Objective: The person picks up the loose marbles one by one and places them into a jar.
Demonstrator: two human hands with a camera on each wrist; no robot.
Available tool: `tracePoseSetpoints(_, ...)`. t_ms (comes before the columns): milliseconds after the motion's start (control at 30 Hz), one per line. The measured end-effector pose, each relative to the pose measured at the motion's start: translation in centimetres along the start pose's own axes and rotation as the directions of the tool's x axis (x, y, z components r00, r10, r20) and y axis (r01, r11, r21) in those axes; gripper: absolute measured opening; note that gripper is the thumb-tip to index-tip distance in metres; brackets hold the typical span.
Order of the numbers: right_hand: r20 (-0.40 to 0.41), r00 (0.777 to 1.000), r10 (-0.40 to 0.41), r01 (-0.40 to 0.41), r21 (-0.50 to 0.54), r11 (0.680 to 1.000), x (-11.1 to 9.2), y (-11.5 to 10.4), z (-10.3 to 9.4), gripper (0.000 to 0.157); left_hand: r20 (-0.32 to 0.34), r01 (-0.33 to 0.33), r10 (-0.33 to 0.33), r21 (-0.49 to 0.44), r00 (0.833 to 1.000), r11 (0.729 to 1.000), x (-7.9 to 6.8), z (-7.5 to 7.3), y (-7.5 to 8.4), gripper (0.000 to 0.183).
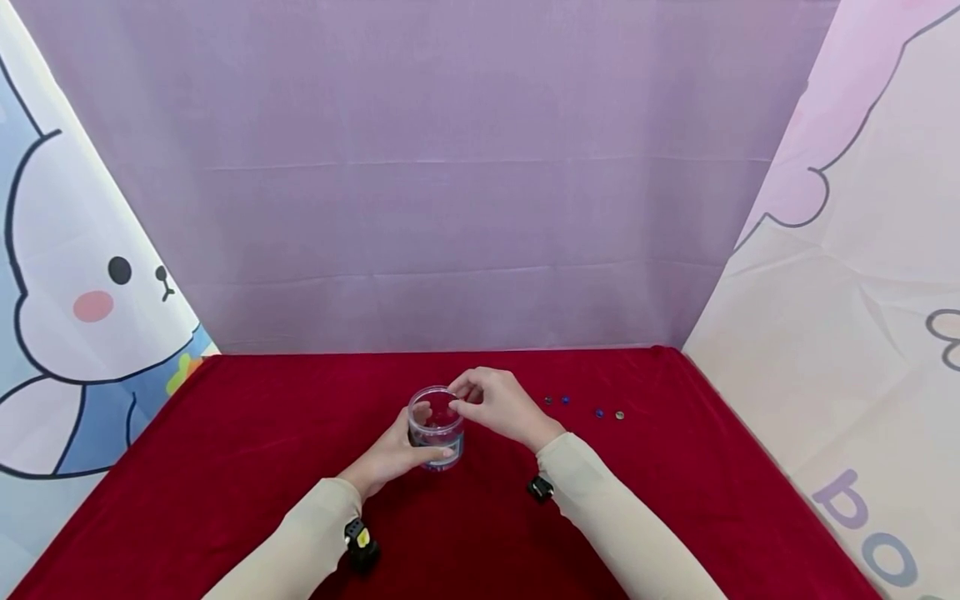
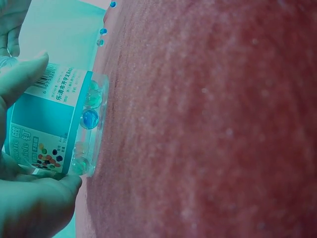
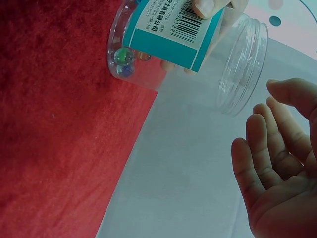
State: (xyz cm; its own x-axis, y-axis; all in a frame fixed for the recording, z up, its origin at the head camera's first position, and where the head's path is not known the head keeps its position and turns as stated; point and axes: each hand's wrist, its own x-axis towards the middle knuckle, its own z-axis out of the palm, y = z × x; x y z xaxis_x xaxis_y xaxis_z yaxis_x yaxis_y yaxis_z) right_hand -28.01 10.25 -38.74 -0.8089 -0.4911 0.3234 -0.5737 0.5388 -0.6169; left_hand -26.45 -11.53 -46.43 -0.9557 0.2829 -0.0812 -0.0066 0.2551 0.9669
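Observation:
My left hand [image 1: 392,454] grips a clear plastic jar [image 1: 425,432] round its side, thumb across the blue and white label [image 2: 42,116]. The jar has no lid on its wide rim [image 3: 247,69]. Glass marbles lie at its bottom, among them a blue marble [image 2: 89,119] and a green marble [image 3: 123,56]. My right hand [image 1: 501,407] is at the right side of the jar's mouth. In the right wrist view its fingers [image 3: 256,136] are loosely bent and the thumb stands apart from them, with nothing between.
To the right of my right hand, several marbles lie in a loose row on the red cloth, including a blue marble [image 1: 599,413] and a yellowish marble [image 1: 619,415]. A lilac curtain [image 1: 450,208] closes off the back, and printed cloths [image 1: 810,333] hang at both sides.

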Motion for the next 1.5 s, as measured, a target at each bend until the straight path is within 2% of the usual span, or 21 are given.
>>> tracePoseSetpoints(700, -0.021, 1.000, -0.017, 0.016, -0.029, 0.999, -0.5, 0.5, -0.6, 0.018, -0.001, -0.008, 0.008, 0.001, 1.000, 1.000, -0.1, 0.0, -0.1, 0.096)
tracePoseSetpoints(1500, -0.026, 0.997, 0.076, -0.078, -0.058, 0.995, -2.2, 3.6, -2.0, 0.017, -0.005, 0.003, -0.003, 0.020, 1.000, 1.000, -0.2, 0.1, 0.1, 0.098)
